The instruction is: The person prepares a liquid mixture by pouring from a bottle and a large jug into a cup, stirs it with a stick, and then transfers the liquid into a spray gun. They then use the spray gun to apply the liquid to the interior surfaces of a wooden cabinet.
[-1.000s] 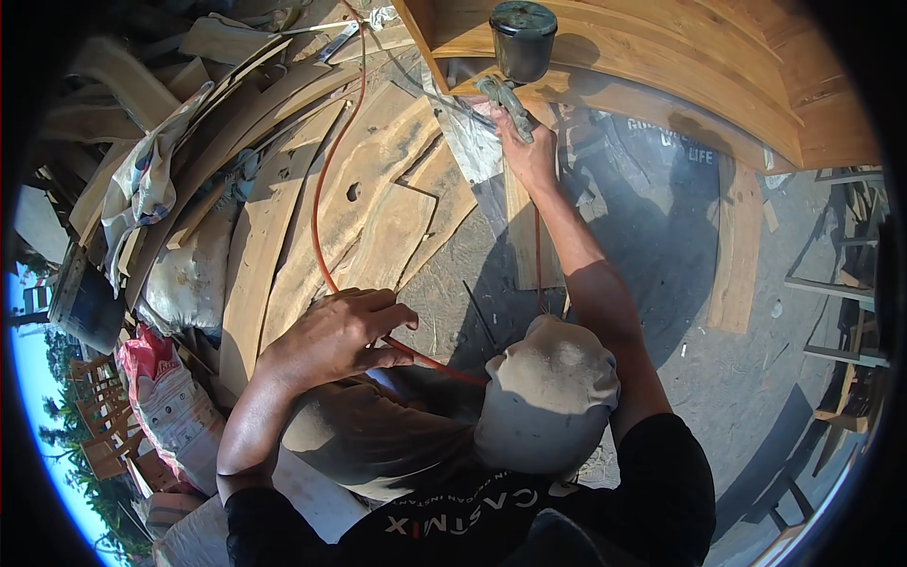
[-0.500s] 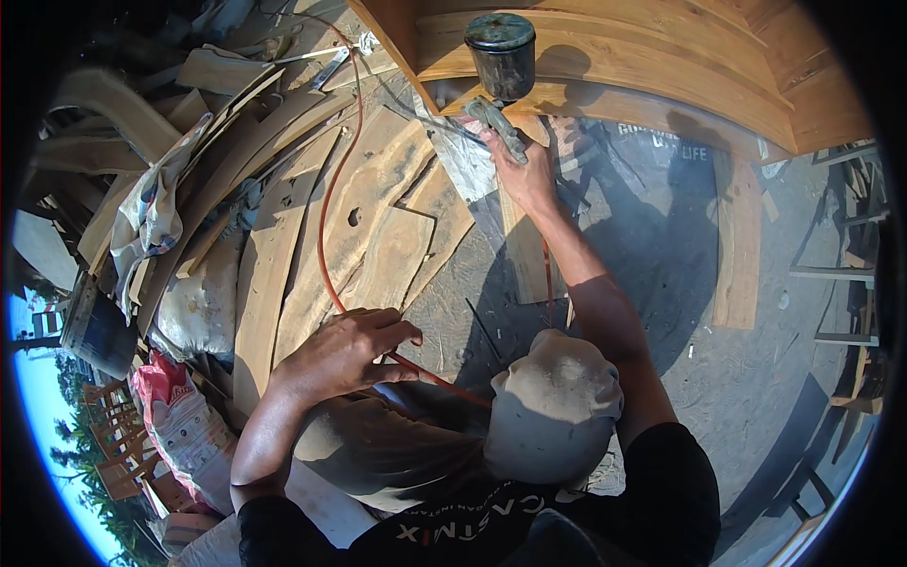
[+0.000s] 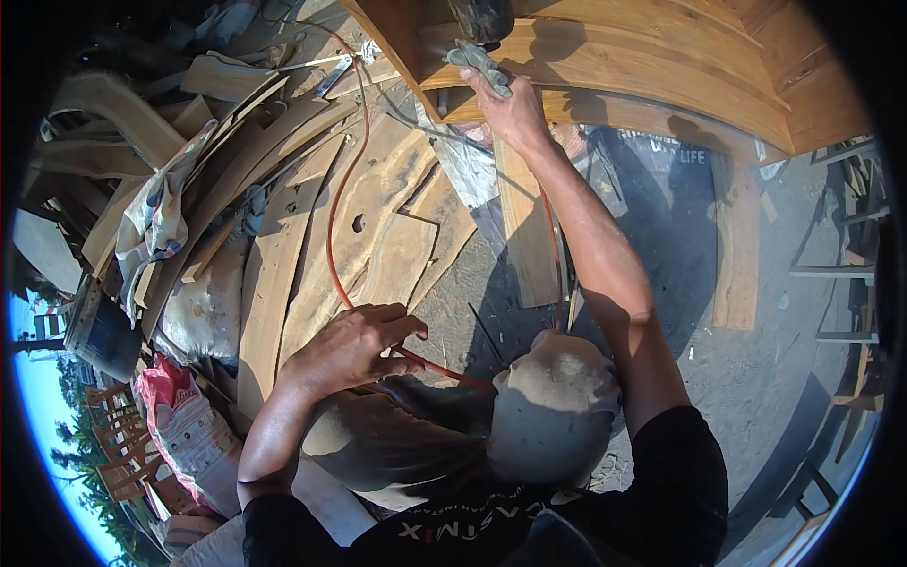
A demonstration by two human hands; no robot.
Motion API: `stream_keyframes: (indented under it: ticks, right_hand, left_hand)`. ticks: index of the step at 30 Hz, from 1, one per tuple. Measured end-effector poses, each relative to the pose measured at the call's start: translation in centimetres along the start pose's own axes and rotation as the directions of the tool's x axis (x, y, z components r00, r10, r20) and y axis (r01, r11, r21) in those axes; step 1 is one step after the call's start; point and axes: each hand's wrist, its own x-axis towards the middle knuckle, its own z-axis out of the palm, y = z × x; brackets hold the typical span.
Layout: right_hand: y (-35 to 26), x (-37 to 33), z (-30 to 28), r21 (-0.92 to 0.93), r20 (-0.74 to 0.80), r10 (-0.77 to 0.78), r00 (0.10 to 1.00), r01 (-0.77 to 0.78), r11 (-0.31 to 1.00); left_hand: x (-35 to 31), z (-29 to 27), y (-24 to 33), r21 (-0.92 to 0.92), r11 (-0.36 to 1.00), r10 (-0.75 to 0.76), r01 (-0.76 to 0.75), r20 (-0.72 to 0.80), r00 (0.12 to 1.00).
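Note:
My right hand (image 3: 513, 115) grips a grey metal spray gun (image 3: 486, 69), arm stretched far forward. On top of the gun sits a dark round cup (image 3: 482, 19), cut off by the upper edge. The gun is in front of a varnished wooden cabinet (image 3: 605, 61) with inner boards, and its nozzle cannot be made out. My left hand (image 3: 354, 348) rests over my left knee, its fingers curled loosely around an orange air hose (image 3: 333, 236). The hose comes out between thumb and fingers and runs under my right knee. Another stretch rises along my right forearm.
Flat wooden boards (image 3: 378, 203) lie on the ground ahead. To the left are piled offcuts (image 3: 241, 161), a cloth (image 3: 161, 213) and a red-white sack (image 3: 189, 430). A single plank (image 3: 737, 250) lies at right, with wooden frames (image 3: 846, 274) beyond.
My right hand has moved up and slightly left with the spray gun, farther into the cabinet opening. The left hand keeps its place on the hose.

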Motion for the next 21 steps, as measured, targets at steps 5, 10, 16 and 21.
stream_keyframes:
  ticks: [5, 10, 16, 21]
  right_hand:
    - [2.9, -7.0, -2.4, 0.158, -0.076, -0.111, 0.991, 0.122, 0.98]
    - [9.6, -13.9, -8.4, 0.023, -0.438, -0.112, 0.892, 0.135, 0.991]
    - [19.1, -13.8, -21.6, -0.081, -0.764, 0.12, 0.634, -0.278, 0.957]
    - [25.5, -10.1, -33.5, -0.138, -0.925, -0.011, 0.379, -0.309, 0.941]
  left_hand:
    - [0.3, 0.0, -0.6, -0.011, 1.0, 0.002, -0.003, -0.01, 1.0]
    - [2.9, 0.0, 0.4, 0.024, 0.999, -0.036, 0.035, 0.036, 0.999]
    - [6.5, 0.9, 0.4, 0.044, 0.996, 0.075, -0.074, -0.016, 0.997]
    - [9.6, 1.4, 1.1, 0.128, 0.988, 0.094, -0.091, -0.02, 0.995]
